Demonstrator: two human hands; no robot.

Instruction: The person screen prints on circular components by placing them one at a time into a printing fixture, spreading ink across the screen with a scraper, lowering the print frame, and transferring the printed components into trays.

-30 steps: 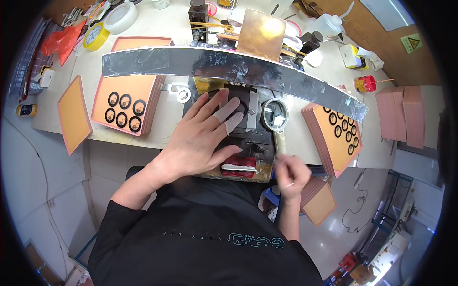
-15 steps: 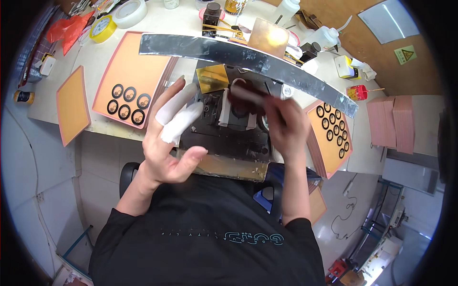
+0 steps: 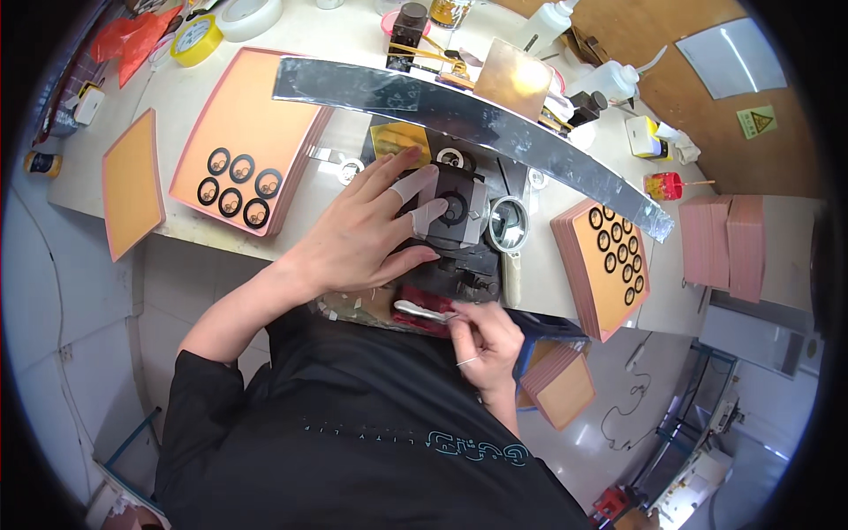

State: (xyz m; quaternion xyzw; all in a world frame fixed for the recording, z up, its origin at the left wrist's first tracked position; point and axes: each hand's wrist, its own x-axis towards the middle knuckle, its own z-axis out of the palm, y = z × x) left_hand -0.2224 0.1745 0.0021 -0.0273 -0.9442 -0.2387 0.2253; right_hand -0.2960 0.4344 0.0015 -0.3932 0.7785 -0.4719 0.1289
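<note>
My left hand lies over a black fixture, fingers stretched out, two of them wrapped in white covers. Those fingertips rest by a dark square plate with a round mark and whitish strips along its sides. Near the table's front edge, my right hand is closed, thumb and fingers pinching the end of a silvery spoon-shaped tool. Under and around that tool is a dark red piece; whether the two are joined I cannot tell. A magnifying glass lies right of the fixture.
An orange tray with several black rings stands left, another stack of trays with rings right. A long dark curved bar spans above the fixture. Bottles, tape rolls and a red pot stand farther back.
My left hand has come right and down onto the fixture. My right hand, with the dark red piece and the silvery tool, has moved from above the fixture toward me, to the front edge.
</note>
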